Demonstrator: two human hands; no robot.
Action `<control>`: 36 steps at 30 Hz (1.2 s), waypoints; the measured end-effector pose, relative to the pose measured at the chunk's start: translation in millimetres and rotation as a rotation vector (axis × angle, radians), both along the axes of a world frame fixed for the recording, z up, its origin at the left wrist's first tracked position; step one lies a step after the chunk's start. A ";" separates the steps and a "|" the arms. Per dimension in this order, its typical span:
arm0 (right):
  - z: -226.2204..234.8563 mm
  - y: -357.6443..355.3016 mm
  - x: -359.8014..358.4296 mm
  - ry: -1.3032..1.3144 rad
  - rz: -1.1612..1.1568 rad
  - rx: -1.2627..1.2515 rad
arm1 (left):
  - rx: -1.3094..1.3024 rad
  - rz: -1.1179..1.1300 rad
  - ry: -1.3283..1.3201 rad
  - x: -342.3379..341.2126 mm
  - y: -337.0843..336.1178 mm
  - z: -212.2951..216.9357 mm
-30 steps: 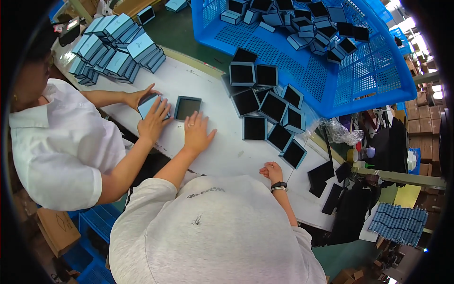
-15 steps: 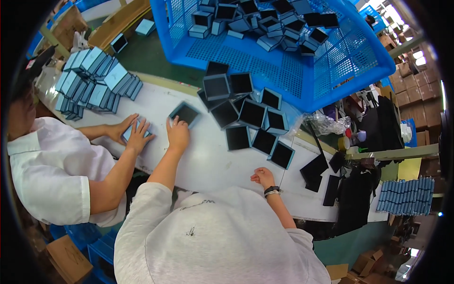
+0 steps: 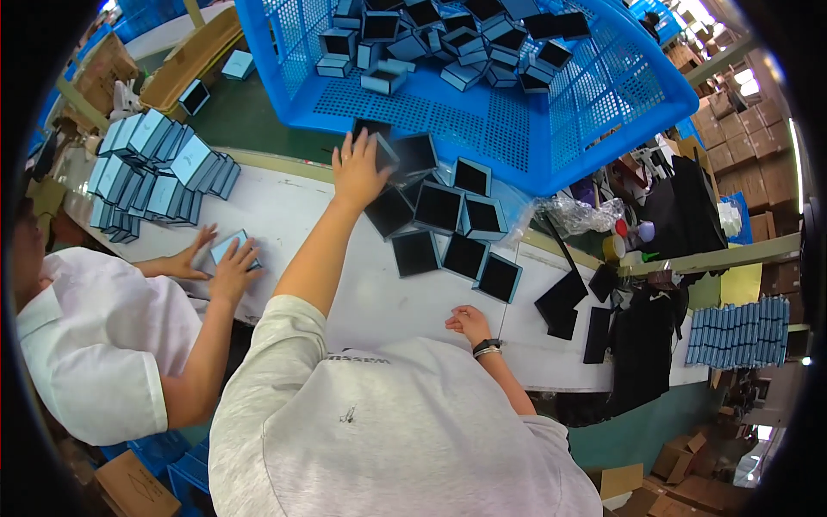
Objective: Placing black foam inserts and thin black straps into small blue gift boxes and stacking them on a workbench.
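My left hand (image 3: 357, 172) reaches over the near-left side of a pile of small light-blue boxes with black insides (image 3: 438, 207). Its fingers are spread, and they meet a blurred box (image 3: 384, 155) at the pile's edge; I see no grip closed around it. My right hand (image 3: 469, 324) rests at the table's front edge, fingers loosely bent and a little apart, holding nothing. To my left, a co-worker's two hands (image 3: 231, 269) are at a light-blue box (image 3: 226, 246) lying on the white table (image 3: 370, 297).
A large blue basket (image 3: 594, 164) with many such boxes stands beyond the pile. Stacked light-blue boxes (image 3: 155, 172) sit at the far left. Black flat pieces (image 3: 564, 302) lie to the right, near crumpled clear plastic (image 3: 581, 215). More light-blue pieces (image 3: 739, 333) are stacked at the far right.
My left hand has left the table and moved up to the pile. The box that was under it is gone from that spot; another box now shows at the front of the basket's heap.
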State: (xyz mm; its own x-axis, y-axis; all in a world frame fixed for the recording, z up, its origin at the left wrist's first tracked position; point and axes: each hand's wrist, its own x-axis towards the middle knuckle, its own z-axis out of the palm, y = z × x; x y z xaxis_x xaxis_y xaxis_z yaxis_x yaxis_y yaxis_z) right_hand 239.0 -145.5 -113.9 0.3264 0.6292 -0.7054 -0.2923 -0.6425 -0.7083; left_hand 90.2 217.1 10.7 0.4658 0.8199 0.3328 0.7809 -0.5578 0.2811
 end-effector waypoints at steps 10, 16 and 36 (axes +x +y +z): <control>5.8 -5.7 5.2 0.037 -0.022 -0.012 | 0.008 -0.123 0.108 -37.9 -33.5 -54.1; 11.6 6.4 14.9 0.087 0.038 -0.069 | -0.045 -0.125 0.217 -30.3 -10.3 -55.9; 35.0 -1.0 14.0 0.197 -0.028 -0.010 | -0.053 -0.033 0.025 -34.5 -56.9 -78.1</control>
